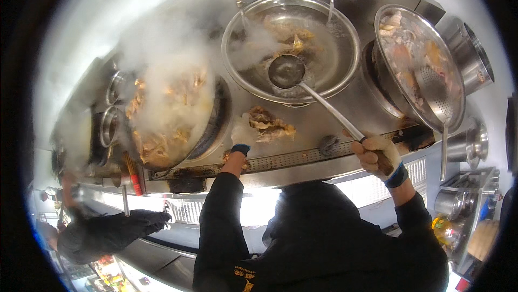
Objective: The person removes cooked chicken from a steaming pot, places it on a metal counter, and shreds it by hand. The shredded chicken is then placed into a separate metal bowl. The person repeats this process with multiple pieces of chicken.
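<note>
My right hand, in a light work glove with a blue cuff, grips the handle of a large metal ladle. The ladle's bowl rests in the liquid of a wide steel basin, where yellowish-brown pieces of meat lie near it. My left hand, in a similar glove, reaches over the steel stove top, just left of a brown piece of cooked meat. Steam blurs this hand, so whether its fingers touch or hold anything cannot be told.
At left, a large steaming wok holds meat. A tilted basin of meat pieces and a perforated skimmer stands at right, beside a tall steel pot. Two taps run into the middle basin. Another person in dark clothes works at far left.
</note>
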Action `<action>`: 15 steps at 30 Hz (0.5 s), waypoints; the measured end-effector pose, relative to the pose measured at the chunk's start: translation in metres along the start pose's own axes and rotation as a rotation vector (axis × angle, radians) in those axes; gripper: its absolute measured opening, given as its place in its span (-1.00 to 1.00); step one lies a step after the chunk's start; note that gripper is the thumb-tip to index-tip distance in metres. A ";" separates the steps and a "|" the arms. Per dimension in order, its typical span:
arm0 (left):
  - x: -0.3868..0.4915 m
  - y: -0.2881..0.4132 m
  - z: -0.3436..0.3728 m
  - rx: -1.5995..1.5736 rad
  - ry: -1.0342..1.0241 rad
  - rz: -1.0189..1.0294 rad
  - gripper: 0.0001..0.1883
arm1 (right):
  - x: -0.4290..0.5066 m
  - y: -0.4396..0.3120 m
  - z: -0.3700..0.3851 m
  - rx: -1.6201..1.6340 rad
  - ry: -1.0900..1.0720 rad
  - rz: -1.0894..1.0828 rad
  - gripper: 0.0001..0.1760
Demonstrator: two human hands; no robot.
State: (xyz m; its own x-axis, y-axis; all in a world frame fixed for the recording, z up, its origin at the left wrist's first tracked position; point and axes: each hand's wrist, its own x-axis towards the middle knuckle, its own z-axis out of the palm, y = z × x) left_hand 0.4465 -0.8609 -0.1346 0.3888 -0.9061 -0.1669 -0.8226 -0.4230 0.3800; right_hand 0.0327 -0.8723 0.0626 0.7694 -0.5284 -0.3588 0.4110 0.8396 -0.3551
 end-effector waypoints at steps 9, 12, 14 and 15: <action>0.011 0.009 -0.032 -0.120 -0.016 -0.155 -0.48 | -0.015 0.010 0.028 -0.488 0.151 -0.016 -0.26; 0.007 0.012 -0.035 -0.085 -0.053 -0.167 -0.51 | -0.022 0.017 0.029 -0.764 0.166 0.005 -0.15; 0.005 0.014 -0.033 -0.028 -0.049 -0.175 -0.52 | -0.030 0.019 0.023 -0.990 0.176 -0.031 -0.12; 0.005 0.015 -0.032 0.003 -0.023 -0.182 -0.52 | -0.034 0.021 0.017 -1.089 0.149 -0.074 -0.11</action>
State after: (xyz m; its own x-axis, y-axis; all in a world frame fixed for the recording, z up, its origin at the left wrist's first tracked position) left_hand 0.4495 -0.8708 -0.1007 0.5216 -0.8146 -0.2536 -0.7410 -0.5798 0.3386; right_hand 0.0236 -0.8351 0.0821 0.6640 -0.6444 -0.3793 -0.2536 0.2832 -0.9249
